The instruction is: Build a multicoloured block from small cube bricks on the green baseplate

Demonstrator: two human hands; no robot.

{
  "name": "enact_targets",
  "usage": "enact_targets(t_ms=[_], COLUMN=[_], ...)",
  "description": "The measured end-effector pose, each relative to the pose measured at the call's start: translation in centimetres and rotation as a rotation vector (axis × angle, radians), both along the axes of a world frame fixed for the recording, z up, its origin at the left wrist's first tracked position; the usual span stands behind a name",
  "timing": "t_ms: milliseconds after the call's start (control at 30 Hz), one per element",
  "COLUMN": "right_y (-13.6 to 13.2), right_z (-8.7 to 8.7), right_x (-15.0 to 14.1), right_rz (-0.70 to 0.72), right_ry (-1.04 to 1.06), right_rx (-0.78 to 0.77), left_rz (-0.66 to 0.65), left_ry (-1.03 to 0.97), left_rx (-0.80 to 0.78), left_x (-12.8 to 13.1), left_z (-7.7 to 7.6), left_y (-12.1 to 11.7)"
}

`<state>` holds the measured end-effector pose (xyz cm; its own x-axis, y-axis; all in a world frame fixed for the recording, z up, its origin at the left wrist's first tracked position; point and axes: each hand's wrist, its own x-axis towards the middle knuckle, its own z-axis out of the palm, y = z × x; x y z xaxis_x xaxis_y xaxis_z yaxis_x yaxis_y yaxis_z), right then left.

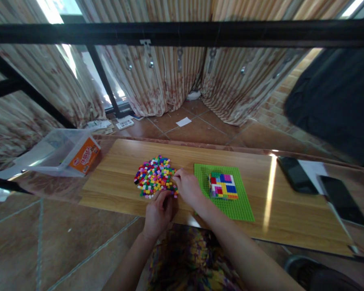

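- Two bare hands work over a long board of light brown wood grain (109, 188), both at a loose heap of tiny multicoloured plastic bricks (155, 174).
- The left hand (158, 214) is at the near edge of the heap, with its fingers curled down; I cannot tell whether a brick is between its fingertips.
- The right hand (188, 188) is at the right edge of the heap, with thumb and forefinger brought near each other; whether they pinch a brick is too small to tell.
- To the right of the right hand lies a bright green, studded plastic baseplate (244, 208); the right forearm passes over its near left corner.
- A low block of red, white, blue, yellow, pink and green bricks (223, 186) sits on the baseplate, well apart from the heap and just beside the right wrist.
- Left of the heap stands a clear plastic tub (60, 145) with an orange printed label (85, 155) on its end.
- Near the right end of the board lie two black, flat, phone-like objects, one farther back (297, 174) and one closer (344, 200), with a white sheet (314, 170) between them.
- Beyond the board hang striped beige curtains (157, 81), behind a black horizontal bar (182, 34).
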<state>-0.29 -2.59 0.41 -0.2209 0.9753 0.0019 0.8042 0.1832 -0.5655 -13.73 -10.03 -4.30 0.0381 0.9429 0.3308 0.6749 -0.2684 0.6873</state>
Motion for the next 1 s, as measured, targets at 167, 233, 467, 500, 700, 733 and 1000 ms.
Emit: enact_targets(t_ms=[167,233,467,500,700,733,1000], right_y=[-2.1,-3.4,-7.4,-7.8,-8.1,-8.1,-8.2], right_z=[-0.1,0.0,0.9,1.1,1.0,0.9,0.5], right_x=[2.6,4.2,8.2,8.5,10.2,10.4,11.9], right_rz=[-0.081,-0.128,-0.132,-0.138,-0.286,-0.305,-0.342], right_ry=[0.399,0.527,0.594,0.608,0.719,0.731,0.738], right_rx=[0.033,0.027,-0.012,-0.034,-0.059,-0.044,0.076], left_rz=[0.008,0.01,-0.095,-0.133,-0.155,-0.148,-0.161], left_ry=[-0.062,-0.11,-0.437,-0.517,-0.958,-0.998,-1.152], left_rx=[0.002,-0.012,-0.238,-0.305,-0.651,-0.688,-0.861], left_x=[0.0,0.4,5.2,6.0,10.0,10.4,11.9], left_z=[0.6,1.2,3.2,3.3,4.5,4.7,5.9], left_y=[-0.1,-0.3,-0.2,-0.1,1.2,1.3,1.8])
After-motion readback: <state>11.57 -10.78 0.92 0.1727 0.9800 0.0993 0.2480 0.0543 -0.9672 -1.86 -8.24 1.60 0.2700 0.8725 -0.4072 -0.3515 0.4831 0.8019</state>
